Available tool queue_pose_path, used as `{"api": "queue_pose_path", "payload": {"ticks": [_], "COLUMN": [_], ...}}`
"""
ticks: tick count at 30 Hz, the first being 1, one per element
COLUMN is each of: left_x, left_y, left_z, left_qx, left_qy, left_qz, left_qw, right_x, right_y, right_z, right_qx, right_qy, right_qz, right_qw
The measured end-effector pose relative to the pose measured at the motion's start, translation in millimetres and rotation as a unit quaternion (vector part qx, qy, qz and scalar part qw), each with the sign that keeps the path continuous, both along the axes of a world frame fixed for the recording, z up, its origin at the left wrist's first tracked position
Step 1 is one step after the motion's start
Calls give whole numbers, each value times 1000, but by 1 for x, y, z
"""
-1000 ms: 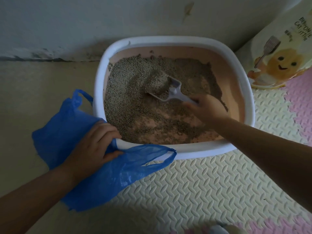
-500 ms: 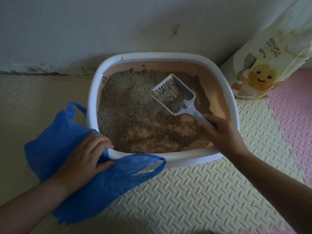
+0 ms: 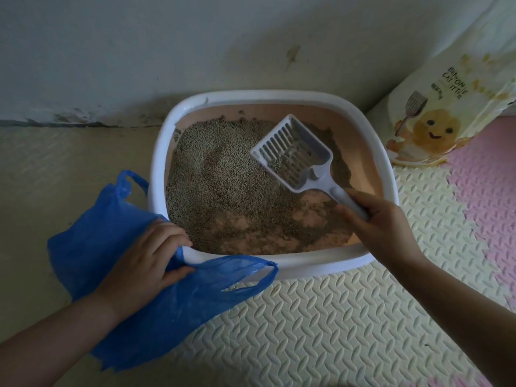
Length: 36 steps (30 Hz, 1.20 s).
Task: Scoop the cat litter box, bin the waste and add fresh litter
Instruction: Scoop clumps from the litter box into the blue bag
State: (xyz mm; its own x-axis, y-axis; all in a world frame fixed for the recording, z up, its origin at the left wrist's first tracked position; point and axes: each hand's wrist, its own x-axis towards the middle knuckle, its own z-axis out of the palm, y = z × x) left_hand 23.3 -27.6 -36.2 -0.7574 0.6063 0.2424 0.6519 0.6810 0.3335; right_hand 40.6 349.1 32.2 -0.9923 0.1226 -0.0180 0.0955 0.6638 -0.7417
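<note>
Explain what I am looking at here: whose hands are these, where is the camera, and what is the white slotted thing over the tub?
There is no machine here. A person works with two bare hands, filmed by one wide-angle camera worn on the head and looking down, so both arms enter from the bottom edge.

On the floor by the wall stands a litter box with a white rim and a pink inside, partly filled with grey litter. A patterned foam mat lies in front of it.

The right hand grips the handle of a white slotted scoop, which is raised above the litter with only a few grains in it. The left hand holds a blue plastic bag at the box's near rim. A printed bag of cat litter stands at the far right.
</note>
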Motion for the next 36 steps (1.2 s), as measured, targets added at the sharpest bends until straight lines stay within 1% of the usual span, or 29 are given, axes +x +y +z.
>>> {"api": "queue_pose_path", "payload": {"ticks": [13,16,18,21,26,29,36], "left_x": [0,0,0,1,2,5,9], "left_y": [-1,-1,-2,-2,-3,-6,-10], "left_z": [-1,0,1,3,9,12,19], "left_qx": [5,6,7,6,17,4,-4], "left_qy": [-6,-7,-15,-28,-48,-54,-44], "left_qz": [-2,-3,-4,-5,-4,-3,-7], "left_qw": [1000,1000,1000,1000,999,999,999], "right_x": [0,-2,-4,-8,-9,-9,-5], "right_y": [-2,-1,1,2,3,3,1], "right_z": [-1,4,6,9,10,12,15], "right_qx": [-8,5,-4,25,29,32,47], "right_qy": [4,17,20,15,2,-3,-8], "right_qz": [7,13,7,16,29,39,59], "right_qw": [1000,1000,1000,999,999,999,997]}}
